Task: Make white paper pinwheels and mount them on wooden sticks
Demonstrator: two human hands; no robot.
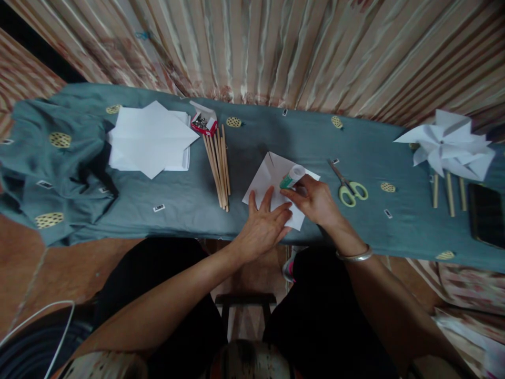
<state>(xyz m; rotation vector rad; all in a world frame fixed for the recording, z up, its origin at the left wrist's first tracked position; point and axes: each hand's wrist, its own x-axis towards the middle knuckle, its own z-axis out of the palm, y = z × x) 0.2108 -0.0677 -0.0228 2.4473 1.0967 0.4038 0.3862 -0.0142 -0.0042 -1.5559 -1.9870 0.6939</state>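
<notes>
We have the glue stick [291, 177] pinched between thumb and fingers of our right hand [315, 200], tilted over the white paper [258, 181]; whether its tip touches, we cannot tell. Our left hand [265, 227] grasps nothing, its spread fingers resting on the paper's near part. The sheet lies directly under both hands, its lowest corner close to the near edge of the green cloth [379, 223]. Just right of our pinch are the scissors [349, 190], so side room there is narrow. Left of our grip, a strip of cloth separates the paper from the wooden sticks [218, 168]. Beyond the sheet, open cloth runs to the far edge. Well right sits a pinwheel [453, 145].
</notes>
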